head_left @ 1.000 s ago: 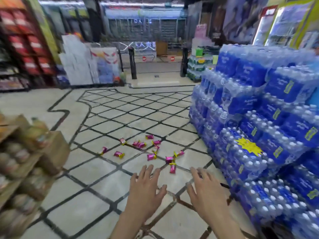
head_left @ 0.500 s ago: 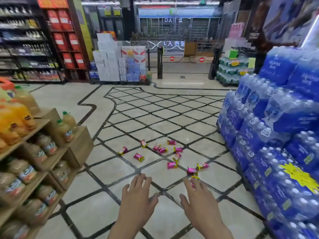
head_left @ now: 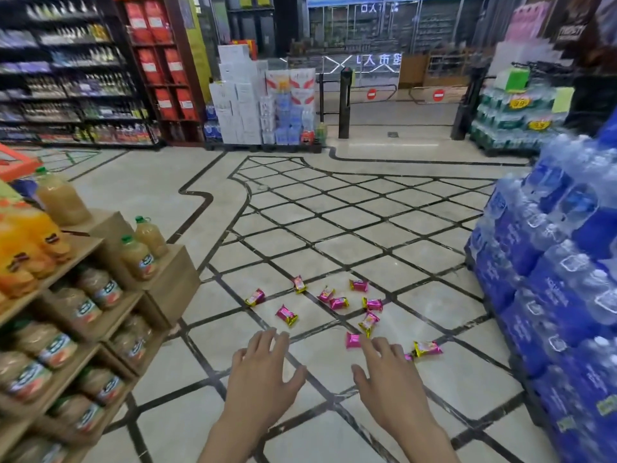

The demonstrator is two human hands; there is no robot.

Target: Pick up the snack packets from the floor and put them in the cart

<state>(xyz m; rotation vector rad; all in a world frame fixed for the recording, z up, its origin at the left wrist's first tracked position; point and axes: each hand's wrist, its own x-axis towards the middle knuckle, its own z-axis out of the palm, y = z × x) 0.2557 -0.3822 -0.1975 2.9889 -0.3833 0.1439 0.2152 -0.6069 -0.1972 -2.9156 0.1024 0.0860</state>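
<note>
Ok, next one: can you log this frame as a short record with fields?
setting: shop aisle, tiled floor
left hand: open, empty, held out over the floor
right hand: open, empty, fingertips near a pink packet
snack packets: about eleven, pink and yellow, scattered on the floor ahead of the hands
surroundings: juice bottles on a wooden shelf unit at left; bottled water packs stacked at right
progress: none picked up yet; no cart clearly in view
</note>
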